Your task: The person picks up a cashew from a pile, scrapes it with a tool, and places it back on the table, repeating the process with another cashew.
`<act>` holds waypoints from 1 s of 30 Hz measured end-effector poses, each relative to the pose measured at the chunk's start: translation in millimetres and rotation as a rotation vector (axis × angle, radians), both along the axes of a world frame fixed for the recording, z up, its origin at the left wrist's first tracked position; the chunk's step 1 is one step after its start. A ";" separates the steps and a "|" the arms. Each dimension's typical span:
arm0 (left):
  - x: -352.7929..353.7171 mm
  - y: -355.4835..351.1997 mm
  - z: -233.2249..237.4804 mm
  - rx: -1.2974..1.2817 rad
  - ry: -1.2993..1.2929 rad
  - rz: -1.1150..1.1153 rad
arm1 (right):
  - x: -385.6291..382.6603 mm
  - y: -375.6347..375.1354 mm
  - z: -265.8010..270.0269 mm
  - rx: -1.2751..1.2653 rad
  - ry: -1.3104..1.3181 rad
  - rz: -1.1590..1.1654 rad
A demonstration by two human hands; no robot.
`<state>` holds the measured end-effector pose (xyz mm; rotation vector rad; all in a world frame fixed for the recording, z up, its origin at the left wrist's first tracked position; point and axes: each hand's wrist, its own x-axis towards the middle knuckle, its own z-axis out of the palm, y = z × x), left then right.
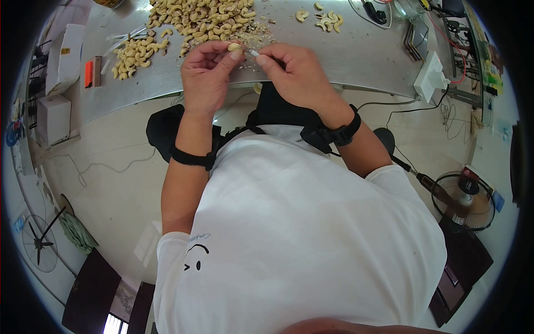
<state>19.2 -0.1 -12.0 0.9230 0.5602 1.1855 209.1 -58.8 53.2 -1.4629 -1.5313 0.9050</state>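
Note:
Over the metal table's near edge, my left hand (207, 71) pinches a cashew nut (235, 48) between thumb and fingers. Just to its right, my right hand (297, 72) is closed on a small tool with a pale, narrow tip (254, 53); most of it is hidden in the fingers, so its kind cannot be made out. The tip points at the cashew, with a small gap between them. Beyond my hands lies a large pile of cashews (203, 19), with crumbs and skin bits (256, 34) beside it. A smaller heap of cashews (135, 54) sits to the left.
Several cashews (329, 21) lie apart on the metal table (356, 61). An orange-and-brown block (92, 72) stands at the left, near clear plastic packets (125, 36). A white power strip (431, 75) with cables is at the right edge. A fan (464, 200) stands on the right.

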 end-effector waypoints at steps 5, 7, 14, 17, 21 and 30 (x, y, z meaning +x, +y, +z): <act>-1.1 -1.8 4.0 -0.006 -0.018 -0.028 | -0.2 0.0 4.4 -0.073 -0.008 0.032; -0.5 -2.0 6.4 -0.008 -0.013 -0.030 | 0.3 0.5 3.4 -0.092 0.005 0.039; -1.2 -0.7 4.1 -0.025 -0.012 -0.014 | -1.8 0.4 1.5 -0.056 -0.014 -0.014; 3.5 -4.9 6.9 -0.029 -0.032 0.016 | -3.3 -2.5 -1.8 0.000 0.006 -0.082; -1.5 -2.4 1.9 -0.049 -0.026 0.003 | -2.0 -3.9 -3.7 0.026 0.044 -0.029; -1.9 -1.2 5.4 -0.039 -0.054 -0.029 | -1.9 -1.3 -6.7 -0.066 0.071 0.019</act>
